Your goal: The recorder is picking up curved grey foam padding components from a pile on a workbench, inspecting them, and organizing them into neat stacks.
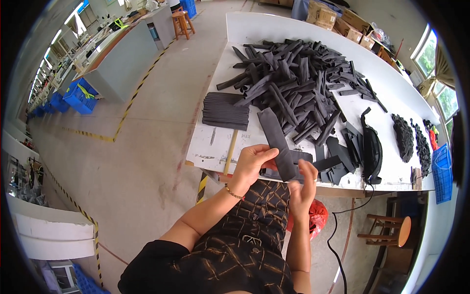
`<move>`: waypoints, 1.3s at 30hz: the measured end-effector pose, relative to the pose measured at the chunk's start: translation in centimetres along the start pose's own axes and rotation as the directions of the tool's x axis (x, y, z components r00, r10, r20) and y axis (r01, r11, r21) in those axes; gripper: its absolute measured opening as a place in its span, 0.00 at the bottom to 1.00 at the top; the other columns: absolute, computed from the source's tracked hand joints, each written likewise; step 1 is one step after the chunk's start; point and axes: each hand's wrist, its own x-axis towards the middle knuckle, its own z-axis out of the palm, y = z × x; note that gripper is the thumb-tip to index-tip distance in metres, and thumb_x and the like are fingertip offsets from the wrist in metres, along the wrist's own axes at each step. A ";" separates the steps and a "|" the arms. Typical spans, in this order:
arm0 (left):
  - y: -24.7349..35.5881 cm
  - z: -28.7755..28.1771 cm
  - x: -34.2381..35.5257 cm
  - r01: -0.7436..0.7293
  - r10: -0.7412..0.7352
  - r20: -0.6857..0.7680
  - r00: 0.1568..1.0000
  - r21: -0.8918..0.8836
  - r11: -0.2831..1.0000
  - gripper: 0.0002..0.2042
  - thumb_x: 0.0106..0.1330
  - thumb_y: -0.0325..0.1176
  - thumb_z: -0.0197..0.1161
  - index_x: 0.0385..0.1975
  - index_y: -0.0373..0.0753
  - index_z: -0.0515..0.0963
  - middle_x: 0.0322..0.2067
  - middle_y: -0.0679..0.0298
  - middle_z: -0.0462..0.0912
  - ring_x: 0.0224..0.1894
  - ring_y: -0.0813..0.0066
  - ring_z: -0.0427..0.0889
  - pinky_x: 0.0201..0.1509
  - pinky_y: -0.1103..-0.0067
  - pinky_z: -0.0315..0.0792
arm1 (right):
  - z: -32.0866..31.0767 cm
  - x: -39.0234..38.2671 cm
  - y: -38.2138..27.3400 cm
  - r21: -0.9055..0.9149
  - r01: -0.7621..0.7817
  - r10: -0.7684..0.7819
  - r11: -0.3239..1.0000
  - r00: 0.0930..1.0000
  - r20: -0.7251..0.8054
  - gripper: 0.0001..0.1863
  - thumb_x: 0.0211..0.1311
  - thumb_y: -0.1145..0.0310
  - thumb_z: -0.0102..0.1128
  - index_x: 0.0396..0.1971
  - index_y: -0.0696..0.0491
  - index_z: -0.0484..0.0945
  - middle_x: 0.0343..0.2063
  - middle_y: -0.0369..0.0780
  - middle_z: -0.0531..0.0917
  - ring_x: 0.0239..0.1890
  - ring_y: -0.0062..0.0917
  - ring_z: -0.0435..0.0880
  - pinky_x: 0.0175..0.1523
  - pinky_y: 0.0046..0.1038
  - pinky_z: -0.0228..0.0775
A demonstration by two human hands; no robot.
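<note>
A flat black fabric strip point(272, 128) slants up over the table's front edge. My left hand point(254, 160) pinches it near its lower part, thumb on top. Close to the strip's lower end is my right hand point(304, 190), its fingers bent and apart, slightly blurred, with nothing visibly gripped. Beneath the strip and the hands lie more flat black pieces point(302, 157), partly hidden. To the left sits a neat stack of black strips point(225, 110). Beyond them spreads a big loose heap of black fabric tubes point(298, 78).
A wooden ruler-like stick point(230, 153) lies by the stack. Right of my hands are black flat panels point(339, 159) and a black pouch-like item point(371, 144) near a hanging cord point(336, 230). A blue basket point(442, 174), a wooden stool point(391, 230) and a red bag point(318, 219) stand around.
</note>
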 end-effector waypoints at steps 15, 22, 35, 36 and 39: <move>-1.3 0.2 0.4 -0.062 0.057 0.037 0.998 0.134 0.989 0.12 0.65 0.36 0.64 0.37 0.32 0.78 0.30 0.65 0.82 0.29 0.82 0.80 0.31 0.84 0.75 | 2.5 -2.3 2.4 0.630 -0.591 0.620 0.504 0.755 0.213 0.10 0.66 0.70 0.58 0.39 0.62 0.76 0.28 0.39 0.83 0.26 0.22 0.83 0.33 0.23 0.76; -0.4 -2.6 2.5 -0.177 0.179 -0.082 0.980 0.031 0.984 0.09 0.62 0.35 0.68 0.32 0.35 0.79 0.24 0.67 0.79 0.26 0.81 0.77 0.32 0.84 0.72 | 2.4 -2.9 2.0 0.624 -0.610 0.627 0.489 0.743 0.234 0.09 0.65 0.72 0.59 0.37 0.65 0.76 0.25 0.41 0.83 0.24 0.22 0.82 0.33 0.23 0.76; -1.3 -2.1 2.2 0.047 -0.049 -0.042 0.998 -0.047 0.998 0.09 0.63 0.34 0.66 0.33 0.33 0.79 0.26 0.65 0.81 0.27 0.80 0.79 0.33 0.82 0.74 | 2.2 -2.8 2.4 0.558 -0.640 0.660 0.529 0.723 0.203 0.11 0.65 0.71 0.59 0.38 0.65 0.77 0.26 0.40 0.83 0.25 0.21 0.82 0.33 0.21 0.76; -1.9 -2.4 1.9 0.045 -0.046 0.002 0.999 0.051 0.998 0.09 0.63 0.34 0.66 0.32 0.33 0.79 0.25 0.65 0.81 0.26 0.80 0.79 0.33 0.83 0.74 | 2.2 -2.8 2.5 0.553 -0.641 0.658 0.532 0.725 0.206 0.11 0.65 0.71 0.59 0.38 0.65 0.77 0.26 0.40 0.83 0.26 0.20 0.83 0.33 0.21 0.76; -2.6 -3.0 2.1 0.019 -0.026 0.055 0.998 0.130 0.991 0.10 0.65 0.34 0.64 0.30 0.32 0.79 0.24 0.65 0.80 0.24 0.80 0.79 0.30 0.84 0.74 | 2.2 -2.9 2.7 0.552 -0.639 0.651 0.535 0.729 0.213 0.11 0.65 0.70 0.59 0.39 0.65 0.77 0.26 0.40 0.83 0.26 0.20 0.83 0.33 0.21 0.76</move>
